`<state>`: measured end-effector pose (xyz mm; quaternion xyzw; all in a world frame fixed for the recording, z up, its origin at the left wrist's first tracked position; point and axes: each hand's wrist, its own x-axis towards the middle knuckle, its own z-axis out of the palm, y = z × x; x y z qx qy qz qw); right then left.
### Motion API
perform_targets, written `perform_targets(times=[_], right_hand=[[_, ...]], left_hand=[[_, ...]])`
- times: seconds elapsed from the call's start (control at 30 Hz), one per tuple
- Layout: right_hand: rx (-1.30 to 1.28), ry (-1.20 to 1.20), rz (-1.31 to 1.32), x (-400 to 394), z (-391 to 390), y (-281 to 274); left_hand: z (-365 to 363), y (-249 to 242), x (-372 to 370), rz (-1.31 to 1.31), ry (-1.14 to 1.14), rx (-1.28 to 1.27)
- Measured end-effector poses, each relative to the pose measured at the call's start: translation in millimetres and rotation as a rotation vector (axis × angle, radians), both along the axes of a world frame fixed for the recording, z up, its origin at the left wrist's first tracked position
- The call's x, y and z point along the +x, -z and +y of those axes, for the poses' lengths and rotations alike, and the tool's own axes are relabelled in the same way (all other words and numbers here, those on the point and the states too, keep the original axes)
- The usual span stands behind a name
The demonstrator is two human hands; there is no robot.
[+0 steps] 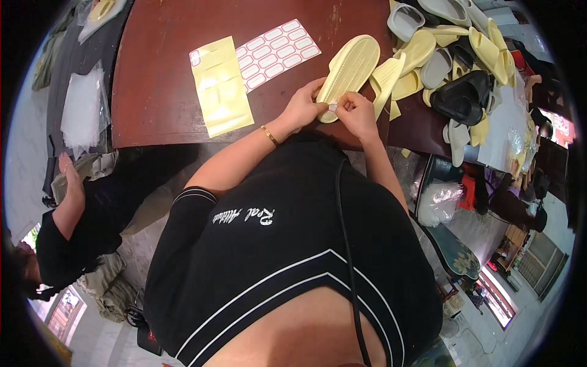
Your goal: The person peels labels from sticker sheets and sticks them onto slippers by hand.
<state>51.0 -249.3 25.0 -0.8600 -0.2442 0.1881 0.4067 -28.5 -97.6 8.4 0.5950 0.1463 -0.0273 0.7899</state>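
At the near edge of the brown table (pixel 159 79), in the head view, my left hand (pixel 302 109) and right hand (pixel 356 113) meet at the heel of a pale yellow slipper (pixel 350 70) lying sole up. Both pinch a small white sticker (pixel 332 107) between thumb and fingertips, touching the sole. At ten o'clock from the hands lies a label sheet (pixel 278 52) beside yellow backing paper (pixel 221 88). At two o'clock sits a slipper pile (pixel 455 55). At eight o'clock, another person's hand (pixel 72 177) is raised, fingers open.
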Motion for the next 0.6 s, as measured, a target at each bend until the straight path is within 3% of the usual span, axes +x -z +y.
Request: perform_targets(times=[0.27,0.33,0.6], right_hand=[[0.059,0.034,-0.184,-4.6,-0.8,-11.9],[0.040,-0.132,-0.391,-2.9,-0.3,-6.8],[0.026,-0.176,-0.239,-1.6,1.5,1.7]], left_hand=[[1.1,-2.1,-0.2,0.024,-0.021,-0.044],[-0.1,-2.9,0.4,0.028,-0.014,-0.027],[1.2,0.6,-1.1,0.045,0.005,-0.003]])
